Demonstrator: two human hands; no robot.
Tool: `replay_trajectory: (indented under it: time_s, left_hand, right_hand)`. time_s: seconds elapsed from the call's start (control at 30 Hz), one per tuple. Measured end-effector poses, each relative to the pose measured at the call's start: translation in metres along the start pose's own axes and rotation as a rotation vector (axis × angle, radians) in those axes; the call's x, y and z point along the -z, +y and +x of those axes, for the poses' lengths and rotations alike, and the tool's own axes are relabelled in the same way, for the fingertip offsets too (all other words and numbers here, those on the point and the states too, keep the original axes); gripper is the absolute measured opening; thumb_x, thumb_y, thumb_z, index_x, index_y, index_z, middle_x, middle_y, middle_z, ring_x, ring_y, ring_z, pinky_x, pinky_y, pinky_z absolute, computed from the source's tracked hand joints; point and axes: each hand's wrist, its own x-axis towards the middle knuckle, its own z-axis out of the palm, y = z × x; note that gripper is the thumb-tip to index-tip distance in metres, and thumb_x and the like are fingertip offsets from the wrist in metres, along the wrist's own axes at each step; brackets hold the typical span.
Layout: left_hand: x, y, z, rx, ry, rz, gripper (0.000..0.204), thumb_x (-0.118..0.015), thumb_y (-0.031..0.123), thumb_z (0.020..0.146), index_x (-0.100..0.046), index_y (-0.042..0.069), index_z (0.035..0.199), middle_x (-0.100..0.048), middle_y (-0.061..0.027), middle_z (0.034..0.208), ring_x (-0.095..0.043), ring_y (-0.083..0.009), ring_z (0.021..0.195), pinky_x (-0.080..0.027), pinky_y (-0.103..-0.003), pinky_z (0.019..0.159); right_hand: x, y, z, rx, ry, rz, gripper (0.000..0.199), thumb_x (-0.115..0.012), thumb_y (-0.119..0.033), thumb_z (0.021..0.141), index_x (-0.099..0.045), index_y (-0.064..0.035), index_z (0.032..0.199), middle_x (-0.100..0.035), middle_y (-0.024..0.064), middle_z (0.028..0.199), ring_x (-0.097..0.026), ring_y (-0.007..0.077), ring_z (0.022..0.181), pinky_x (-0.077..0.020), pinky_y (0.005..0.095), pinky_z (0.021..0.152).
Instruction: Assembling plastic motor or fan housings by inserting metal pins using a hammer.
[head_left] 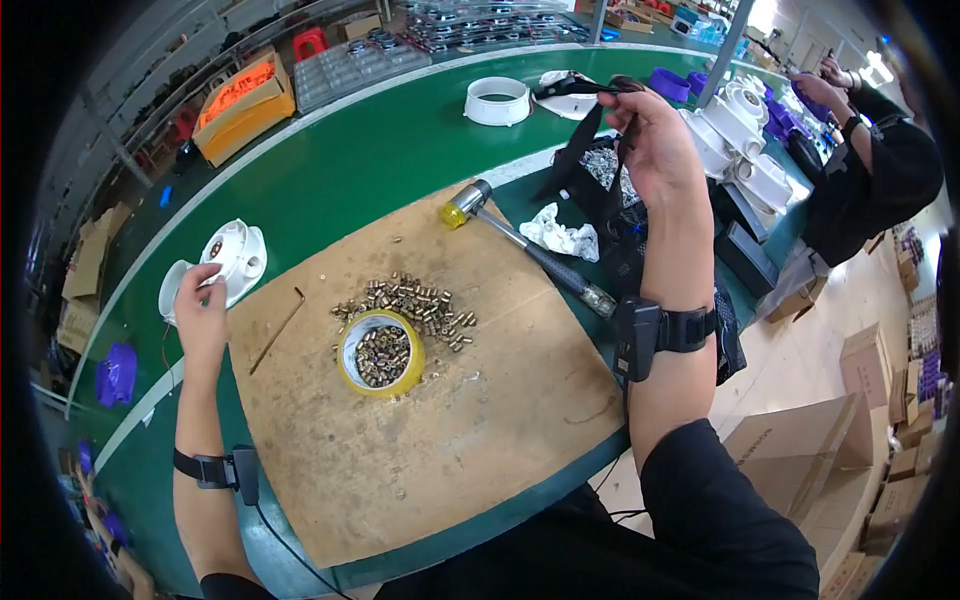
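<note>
At the left, my left hand (203, 310) is closed on the edge of a white round plastic housing (238, 262), its fingertips hiding part of the rim. My right hand (655, 130) is raised at the upper right, pinching a black strap (578, 150) above a black bag full of small silver parts (605, 165). A cardboard sheet (480, 440) lies in front of me. On it a yellow tape roll (413, 372) encloses small brass-coloured threaded inserts, with more inserts (430, 305) heaped beside it. A hex key (277, 332) lies left of them.
A mallet with a yellow face (465, 205) lies across the cardboard's far right edge, near a crumpled white cloth (560, 233). A white ring (497, 102) stands farther back. White housings (735, 125) are stacked at right, near another person (875, 150). An orange-filled box (240, 105) stands back left.
</note>
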Motion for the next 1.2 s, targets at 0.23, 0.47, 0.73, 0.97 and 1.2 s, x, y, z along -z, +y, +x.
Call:
replay_trajectory:
  time_s: [0.23,0.47,0.73,0.97,1.2]
  left_hand:
    - [-0.043,0.098,-0.031,-0.194,-0.25,-0.063,0.013,-0.064,0.007,0.094,-0.065,0.004,0.107,-0.062,-0.001,0.092,-0.058,-0.0078,0.084,-0.045,-0.024,0.066]
    - [-0.049,0.094,-0.034,-0.154,-0.338,-0.008,0.012,-0.064,0.007,0.094,-0.065,0.003,0.106,-0.064,-0.001,0.093,-0.057,-0.0069,0.084,-0.046,-0.023,0.069]
    - [-0.019,0.039,-0.027,-0.079,-0.321,0.001,0.008,-0.063,0.006,0.095,-0.065,0.001,0.101,-0.066,-0.002,0.092,-0.06,-0.0101,0.085,-0.048,-0.027,0.078]
    - [-0.016,-0.006,-0.023,-0.095,-0.087,0.11,0.016,-0.067,0.011,0.088,-0.067,0.001,0.101,-0.07,-0.0092,0.093,-0.067,-0.018,0.087,-0.053,-0.031,0.078]
    - [-0.032,-0.019,0.001,-0.057,0.057,0.348,0.034,-0.075,0.014,0.081,-0.065,0.005,0.112,-0.061,-0.0172,0.119,-0.061,-0.0318,0.112,-0.051,-0.04,0.094]
  right_hand:
    - [0.004,-0.014,-0.021,0.471,0.292,-0.025,0.058,-0.067,-0.002,0.08,-0.053,0.0037,0.136,-0.068,0.0162,0.114,-0.064,0.0179,0.096,-0.0518,0.033,0.084]
    - [0.06,-0.011,-0.006,0.035,0.395,-1.44,0.059,-0.063,-0.026,0.087,-0.054,0.0055,0.136,-0.071,0.0225,0.113,-0.072,0.0271,0.092,-0.0552,0.0367,0.079]
    - [0.056,-0.02,-0.013,0.236,0.318,-1.37,0.043,-0.063,-0.031,0.097,-0.062,0.0016,0.124,-0.071,0.011,0.097,-0.067,0.0172,0.085,-0.0507,0.0273,0.07]
    - [0.01,-0.033,-0.044,0.125,-0.252,-0.881,0.031,-0.062,-0.037,0.1,-0.066,-0.0083,0.111,-0.065,-0.0023,0.091,-0.056,0.0061,0.078,-0.0418,0.0209,0.065]
    - [-0.046,-0.001,-0.055,0.223,-0.514,-0.886,0.034,-0.066,-0.028,0.098,-0.064,0.0059,0.104,-0.057,0.0,0.075,-0.05,0.0079,0.069,-0.0426,0.0256,0.062]
